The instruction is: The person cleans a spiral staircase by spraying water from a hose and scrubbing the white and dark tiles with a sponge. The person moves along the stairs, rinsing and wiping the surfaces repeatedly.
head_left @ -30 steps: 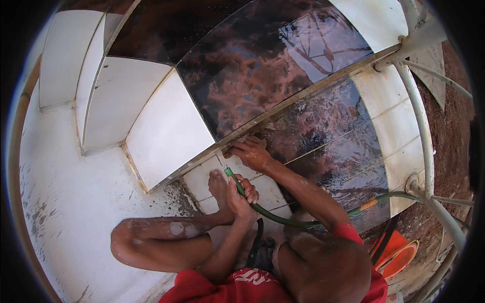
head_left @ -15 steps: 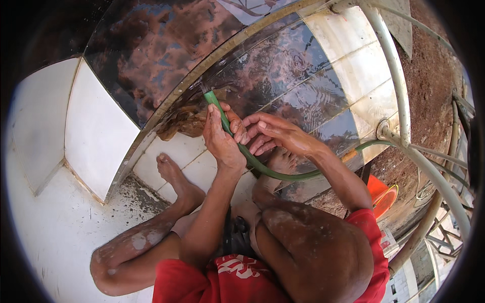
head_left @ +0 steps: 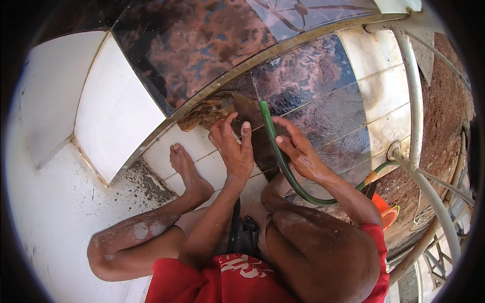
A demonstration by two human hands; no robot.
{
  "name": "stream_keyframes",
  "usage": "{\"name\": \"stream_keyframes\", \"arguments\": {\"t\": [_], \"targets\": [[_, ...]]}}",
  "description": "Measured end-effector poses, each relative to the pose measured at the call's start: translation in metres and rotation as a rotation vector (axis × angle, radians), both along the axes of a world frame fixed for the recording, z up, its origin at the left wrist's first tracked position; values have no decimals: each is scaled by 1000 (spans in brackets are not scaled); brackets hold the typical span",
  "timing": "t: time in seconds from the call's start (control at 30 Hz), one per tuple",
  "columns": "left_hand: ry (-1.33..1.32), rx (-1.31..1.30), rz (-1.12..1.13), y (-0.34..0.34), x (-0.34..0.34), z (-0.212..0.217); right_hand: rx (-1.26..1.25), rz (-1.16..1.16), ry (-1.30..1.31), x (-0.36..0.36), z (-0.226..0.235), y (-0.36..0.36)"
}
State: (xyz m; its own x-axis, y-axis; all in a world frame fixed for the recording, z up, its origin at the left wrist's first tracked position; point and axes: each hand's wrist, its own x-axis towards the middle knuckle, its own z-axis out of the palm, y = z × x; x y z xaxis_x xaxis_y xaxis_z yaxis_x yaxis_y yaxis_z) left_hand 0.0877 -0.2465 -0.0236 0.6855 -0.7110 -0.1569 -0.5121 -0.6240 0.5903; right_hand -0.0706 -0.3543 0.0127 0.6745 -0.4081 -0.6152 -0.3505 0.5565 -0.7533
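Note:
A green hose (head_left: 270, 126) rises in a curve between my knees, its end pointing away from me. Clear water seems to run from its tip onto dark, wet tiles (head_left: 323, 106). My right hand (head_left: 304, 155) grips the hose a little below the tip, thumb on the near side and fingers behind. To the left of the hose, my left hand (head_left: 233, 151) is raised with its fingers spread and nothing in it. Beyond that hand, a crumpled brown sheet-like thing (head_left: 204, 115) lies against the raised edge; its material is unclear.
A curved raised edge (head_left: 232, 73) crosses in front of me, with wet dark tiles beyond. White panels (head_left: 116, 106) stand at the left. Pale metal railing pipes (head_left: 415, 101) run along the right, beside brown soil and an orange bucket (head_left: 386, 209).
My left hand has let go of the hose and opened. My right hand has taken hold of it, and its tip has shifted right in view. The whole view has turned slightly.

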Motion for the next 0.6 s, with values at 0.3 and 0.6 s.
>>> {"name": "stream_keyframes", "arguments": {"t": [0.3,0.6], "targets": [[-240,43,207,28,27,-69,164,178,74,17,7,-17],[-44,-608,1064,103,147,-100,82,110,118,28,-10,-31]]}}
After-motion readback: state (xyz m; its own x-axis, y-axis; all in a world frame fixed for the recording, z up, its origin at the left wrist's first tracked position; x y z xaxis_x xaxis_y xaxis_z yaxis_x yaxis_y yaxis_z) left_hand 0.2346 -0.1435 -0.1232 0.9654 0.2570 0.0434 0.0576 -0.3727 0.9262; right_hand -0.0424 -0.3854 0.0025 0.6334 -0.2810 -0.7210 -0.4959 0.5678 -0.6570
